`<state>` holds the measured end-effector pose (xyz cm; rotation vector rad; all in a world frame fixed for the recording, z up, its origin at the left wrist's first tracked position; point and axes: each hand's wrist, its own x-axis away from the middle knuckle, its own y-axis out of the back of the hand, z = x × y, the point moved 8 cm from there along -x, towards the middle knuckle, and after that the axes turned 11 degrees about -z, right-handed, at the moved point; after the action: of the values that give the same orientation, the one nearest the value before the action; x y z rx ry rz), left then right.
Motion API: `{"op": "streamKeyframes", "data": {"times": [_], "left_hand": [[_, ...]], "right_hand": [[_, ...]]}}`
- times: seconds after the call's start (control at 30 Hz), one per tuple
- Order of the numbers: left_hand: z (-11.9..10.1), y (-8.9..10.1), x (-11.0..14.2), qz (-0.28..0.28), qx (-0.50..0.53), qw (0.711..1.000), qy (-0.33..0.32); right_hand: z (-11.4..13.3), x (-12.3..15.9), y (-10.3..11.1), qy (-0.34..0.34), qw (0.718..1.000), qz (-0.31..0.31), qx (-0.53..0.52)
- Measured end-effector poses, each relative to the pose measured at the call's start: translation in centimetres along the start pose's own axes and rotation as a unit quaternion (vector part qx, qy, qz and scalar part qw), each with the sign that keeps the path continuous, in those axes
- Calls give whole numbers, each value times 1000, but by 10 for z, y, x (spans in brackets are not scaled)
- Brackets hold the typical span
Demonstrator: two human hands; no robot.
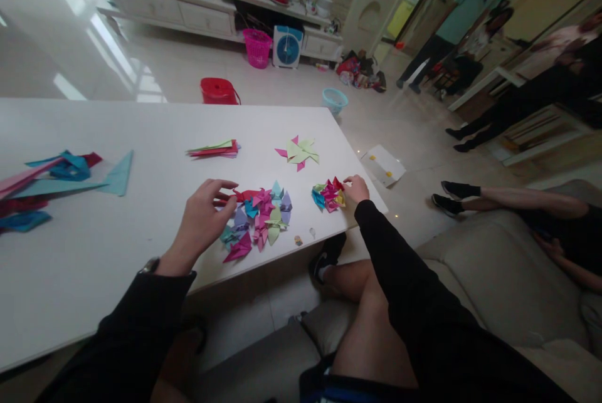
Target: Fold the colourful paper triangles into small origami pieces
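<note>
Past tbl (155, 227): pink basket (257, 51), contents unclear; L hand (202, 218), R hand (360, 189) @ origami (263, 207), grips unclear.

A paper pile (263, 216) lies on the table (155, 171), left of a paper cluster (332, 195); behind both I make out remotely strips (216, 150), apparently stacked, left of a paper star (301, 151).

Five groups of folded paper (262, 204), one box fan (287, 47), one pink basket (257, 49)
</note>
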<state>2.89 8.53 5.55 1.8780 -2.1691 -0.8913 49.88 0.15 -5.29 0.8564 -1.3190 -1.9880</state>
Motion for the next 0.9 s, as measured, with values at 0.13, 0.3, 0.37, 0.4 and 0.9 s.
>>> {"op": "streamKeyframes", "data": {"times": [0.13,0.3,0.37,0.4,0.9], "left_hand": [[2,-1,0,2,-1,1000,-1],[1,-2,-1,5,-12,1000,-8],[1,-3,-1,8,-13,1000,-11],[1,-4,-1,10,-11,1000,-13],[17,-16,14,103,-98,987,-74]], "right_hand": [[2,-2,-11,4,999,29,-39],[7,1,-19,-1,996,65,-59],[8,2,-16,-5,996,62,-60],[8,2,-13,-7,997,56,-59],[199,84,36,367,909,-21,-195]]}}
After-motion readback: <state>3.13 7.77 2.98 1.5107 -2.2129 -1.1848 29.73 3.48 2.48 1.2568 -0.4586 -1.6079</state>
